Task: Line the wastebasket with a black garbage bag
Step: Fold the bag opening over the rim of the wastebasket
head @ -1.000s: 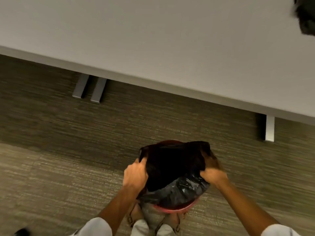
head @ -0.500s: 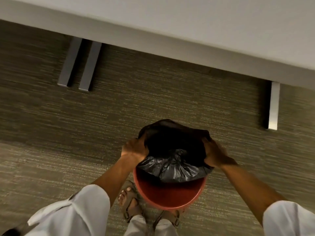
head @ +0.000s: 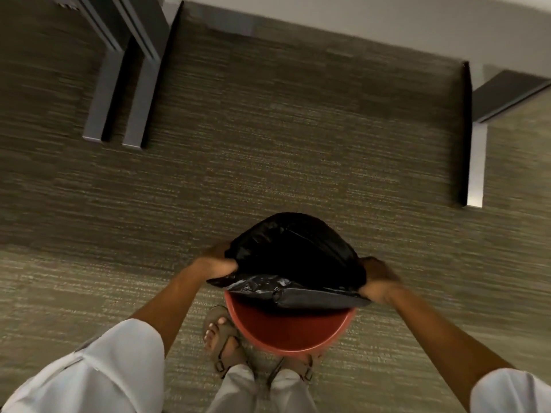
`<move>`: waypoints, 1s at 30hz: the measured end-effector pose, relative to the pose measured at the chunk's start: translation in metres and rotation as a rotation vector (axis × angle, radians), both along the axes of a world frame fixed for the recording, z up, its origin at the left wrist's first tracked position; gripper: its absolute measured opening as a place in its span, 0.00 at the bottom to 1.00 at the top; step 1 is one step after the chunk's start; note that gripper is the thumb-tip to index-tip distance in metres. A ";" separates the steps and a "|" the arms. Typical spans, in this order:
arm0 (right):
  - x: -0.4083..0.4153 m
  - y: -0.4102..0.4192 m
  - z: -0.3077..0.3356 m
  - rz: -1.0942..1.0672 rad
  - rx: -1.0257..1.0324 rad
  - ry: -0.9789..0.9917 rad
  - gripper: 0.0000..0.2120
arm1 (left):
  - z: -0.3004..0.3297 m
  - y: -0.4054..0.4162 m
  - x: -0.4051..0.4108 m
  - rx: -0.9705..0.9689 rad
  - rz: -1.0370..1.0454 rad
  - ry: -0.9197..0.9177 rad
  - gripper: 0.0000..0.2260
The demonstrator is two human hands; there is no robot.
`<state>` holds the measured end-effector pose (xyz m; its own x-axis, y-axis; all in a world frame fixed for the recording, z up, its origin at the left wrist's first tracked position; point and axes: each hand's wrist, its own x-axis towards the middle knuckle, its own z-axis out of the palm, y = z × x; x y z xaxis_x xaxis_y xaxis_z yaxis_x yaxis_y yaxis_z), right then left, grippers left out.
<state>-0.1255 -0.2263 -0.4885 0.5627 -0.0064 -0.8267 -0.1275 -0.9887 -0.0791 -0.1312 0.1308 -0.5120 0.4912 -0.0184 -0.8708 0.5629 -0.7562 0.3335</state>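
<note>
Head view: 2 hands, left hand (head: 219, 263) and right hand (head: 378, 283), fingers clenched on 1 black bag (head: 293, 257) over 1 red wastebasket (head: 286, 332).

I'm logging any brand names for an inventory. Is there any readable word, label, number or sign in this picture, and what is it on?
None can be read.
Black garbage bag: plain, no print visible.
Red wastebasket: no label on the part that shows.
Sandals: no readable mark.
Desk legs: bare metal, blurred.
The left hand and right hand cover parts of the bag's edge.
</note>
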 end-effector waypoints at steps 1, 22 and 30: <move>-0.005 -0.001 0.000 -0.012 0.014 -0.003 0.16 | 0.001 0.002 -0.005 -0.003 0.008 0.012 0.20; -0.148 0.007 -0.044 -0.927 0.274 0.053 0.12 | -0.034 0.003 -0.146 -0.399 1.151 0.137 0.20; -0.138 0.014 -0.049 -1.163 0.309 0.331 0.12 | -0.050 -0.017 -0.153 -0.593 1.459 0.193 0.24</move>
<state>-0.2630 -0.2127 -0.5378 0.1182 -0.1411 -0.9829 -0.9714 -0.2218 -0.0850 -0.2842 0.1140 -0.5616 0.2780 0.0050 -0.9606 0.7251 0.6548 0.2132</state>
